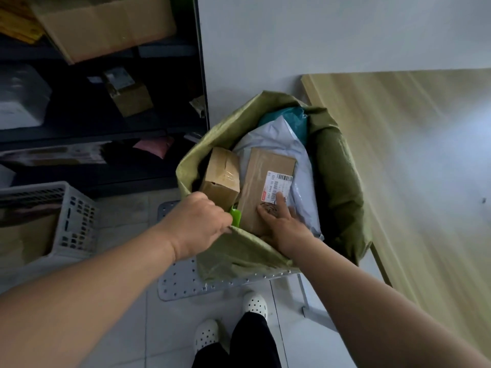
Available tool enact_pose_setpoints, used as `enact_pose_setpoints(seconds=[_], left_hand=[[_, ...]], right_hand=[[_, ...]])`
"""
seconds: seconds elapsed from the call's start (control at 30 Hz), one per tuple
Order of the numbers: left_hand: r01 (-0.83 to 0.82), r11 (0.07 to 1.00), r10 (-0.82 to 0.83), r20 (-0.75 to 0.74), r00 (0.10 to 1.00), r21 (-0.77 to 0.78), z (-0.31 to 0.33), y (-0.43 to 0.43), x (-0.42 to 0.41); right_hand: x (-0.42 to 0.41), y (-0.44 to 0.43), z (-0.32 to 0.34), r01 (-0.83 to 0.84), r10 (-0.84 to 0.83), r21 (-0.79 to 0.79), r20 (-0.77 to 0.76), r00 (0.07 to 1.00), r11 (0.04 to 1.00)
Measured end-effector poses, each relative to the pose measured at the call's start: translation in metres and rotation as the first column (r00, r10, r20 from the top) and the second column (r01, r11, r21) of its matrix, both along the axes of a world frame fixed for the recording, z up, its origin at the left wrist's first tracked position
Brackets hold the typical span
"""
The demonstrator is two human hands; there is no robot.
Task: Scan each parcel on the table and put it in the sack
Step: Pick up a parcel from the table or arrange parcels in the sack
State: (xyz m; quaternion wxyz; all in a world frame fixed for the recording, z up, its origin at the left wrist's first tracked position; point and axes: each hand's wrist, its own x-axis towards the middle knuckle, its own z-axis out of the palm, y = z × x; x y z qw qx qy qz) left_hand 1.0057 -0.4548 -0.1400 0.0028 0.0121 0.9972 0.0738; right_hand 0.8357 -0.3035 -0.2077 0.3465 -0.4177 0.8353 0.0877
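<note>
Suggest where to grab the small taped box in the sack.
Probably its far end, from above: the small taped box lies tilted with that end clear, while the flat labelled parcel and the sack wall crowd its long sides.

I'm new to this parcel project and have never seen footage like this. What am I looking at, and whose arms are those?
There is no machine here. A person wears a wide-angle camera on the head, so this single picture looks down along their own arms.

The left hand grips the near rim of an open green woven sack. Something small and bright green shows at its fingers; I cannot tell what it is.

The right hand rests straight fingers on a flat brown cardboard parcel with a white barcode label, which lies in the sack's mouth. Beside it is a small taped brown cardboard box. Under them are a white plastic mailer bag and a teal one.

The pale wooden table stands to the right.
</note>
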Motion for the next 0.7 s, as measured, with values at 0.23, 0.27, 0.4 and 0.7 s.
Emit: enact_pose_setpoints(seconds=[0.23,0.27,0.4,0.7], left_hand=[[-0.094,0.994,0.102,0.164,0.981,-0.055,0.013,0.008,0.006],[-0.1,0.993,0.11,0.184,0.977,-0.062,0.013,0.009,0.006],[-0.088,0.992,0.105,0.197,0.975,-0.092,0.016,0.014,0.01],[-0.056,0.986,0.108,0.347,0.932,-0.157,0.035,0.022,-0.002]], right_hand=[[0.009,0.027,0.07,0.193,-0.12,-0.341,0.222,0.968,0.92],[0.015,0.04,0.078,0.167,-0.087,-0.344,0.236,0.968,0.924],[0.031,0.074,0.08,-0.091,0.081,-0.129,-0.082,0.993,0.987],[0.046,0.088,0.08,-0.086,0.017,-0.218,-0.299,0.954,0.972]])
